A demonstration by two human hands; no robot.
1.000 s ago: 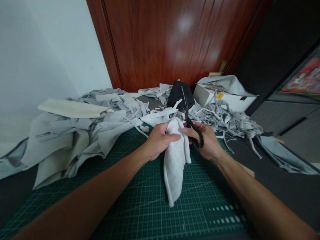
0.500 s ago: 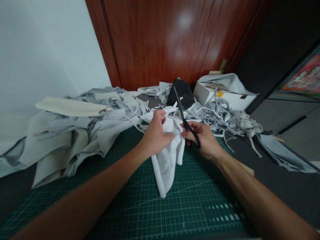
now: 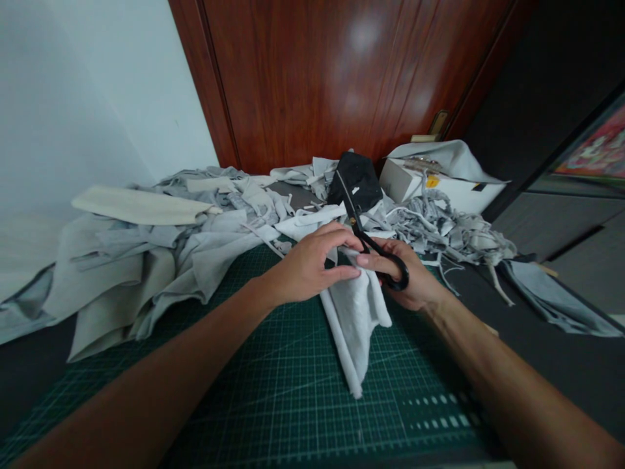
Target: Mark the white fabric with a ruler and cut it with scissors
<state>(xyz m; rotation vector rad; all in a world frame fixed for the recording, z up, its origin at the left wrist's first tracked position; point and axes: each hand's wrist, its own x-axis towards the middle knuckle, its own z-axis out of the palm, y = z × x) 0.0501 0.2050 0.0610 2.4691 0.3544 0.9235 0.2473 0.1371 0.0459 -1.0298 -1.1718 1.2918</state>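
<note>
My right hand point(image 3: 410, 273) grips black-handled scissors point(image 3: 359, 228), whose dark blades point up and away from me. Its thumb also presses on the top edge of a light grey piece of cloth point(image 3: 359, 319). The cloth hangs in folds over the green cutting mat point(image 3: 273, 391), its narrow lower end toward me. From the left, my left hand point(image 3: 319, 260) curls its fingers and thumb round the cloth's upper edge, close to my right thumb. The fingertips of both hands nearly meet there. The scissor blades stand above the cloth, not across it.
A heap of grey cloth pieces point(image 3: 195, 254) lies on the left, with a cream strip point(image 3: 141, 207) on top. Behind my hands sit a black bag point(image 3: 364, 185) and a white box point(image 3: 454, 189). Tangled grey strips point(image 3: 449, 228) lie on the right. A wooden door point(image 3: 312, 85) stands behind.
My left hand has moved right, toward the right hand. The cloth has shifted right and turned, and the scissors have moved slightly right and down.
</note>
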